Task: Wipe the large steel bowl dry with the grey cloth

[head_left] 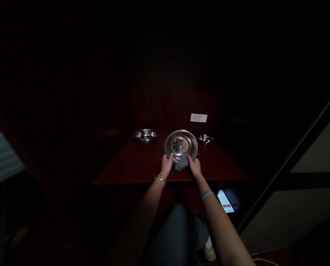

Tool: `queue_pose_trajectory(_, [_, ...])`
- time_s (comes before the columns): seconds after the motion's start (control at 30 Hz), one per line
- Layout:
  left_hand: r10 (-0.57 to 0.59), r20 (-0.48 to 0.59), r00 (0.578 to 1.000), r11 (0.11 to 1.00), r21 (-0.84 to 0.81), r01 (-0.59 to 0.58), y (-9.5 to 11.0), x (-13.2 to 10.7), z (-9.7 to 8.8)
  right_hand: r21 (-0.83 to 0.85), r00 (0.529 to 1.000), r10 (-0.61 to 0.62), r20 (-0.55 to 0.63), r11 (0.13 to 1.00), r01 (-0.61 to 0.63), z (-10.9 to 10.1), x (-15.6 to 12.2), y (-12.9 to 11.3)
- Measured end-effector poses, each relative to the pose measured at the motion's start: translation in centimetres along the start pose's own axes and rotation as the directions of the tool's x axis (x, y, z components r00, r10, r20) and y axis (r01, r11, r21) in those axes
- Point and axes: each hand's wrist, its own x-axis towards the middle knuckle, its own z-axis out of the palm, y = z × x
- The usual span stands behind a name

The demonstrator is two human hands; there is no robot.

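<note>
- Pinching the lower left rim of a metal plate (187,144) with the left hand (166,164), with the thumb on the inner face; cannot make out the fingers behind.
- Pinching the lower right rim with the right hand (194,164), along with a bunched grey cloth (182,163).
- Holding the plate over the counter (142,164), tilted with the inner face to the camera; cannot tell whether touching the counter.
- Can see a small label (180,143) near the plate's middle, in dark, red and pale patches; too small to read.
- Can see a lit phone (225,202) below the counter at right, with a white screen and a red bar; cannot read any text there.
- Can see a white socket (198,118) on the back wall, and on the counter a shiny left bowl (146,136) and a smaller right bowl (206,139), either side of the plate and farther back.
</note>
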Motion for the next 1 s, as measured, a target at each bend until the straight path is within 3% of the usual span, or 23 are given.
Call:
queue_pose_trajectory(0.17, [0.008, -0.11, 0.994, 0.994, -0.108, -0.02, 0.0, 0.4, 0.0, 0.018, 1.0, 0.009, 0.006, 1.0, -0.009, 0.2, 0.4, 0.5])
queue_pose_trajectory(0.4, [0.012, -0.033, 0.999, 0.993, -0.113, -0.016, 0.0, 0.4, 0.2, 0.051, 1.0, 0.012, -0.017, 0.999, -0.011, 0.1, 0.3, 0.5])
queue_pose_trajectory(0.67, [0.073, 0.068, 0.995, 0.997, 0.01, -0.074, -0.5, 0.1, 0.0, 0.08, 0.999, 0.024, -0.035, 0.997, -0.021, 0.1, 0.1, 0.1])
queue_pose_trajectory(1.0, [0.15, -0.047, 0.988, 0.988, -0.025, -0.152, -1.3, 0.9, -0.4, -0.036, 1.0, 0.01, 0.0, 0.999, -0.01, 0.0, -0.2, -0.4])
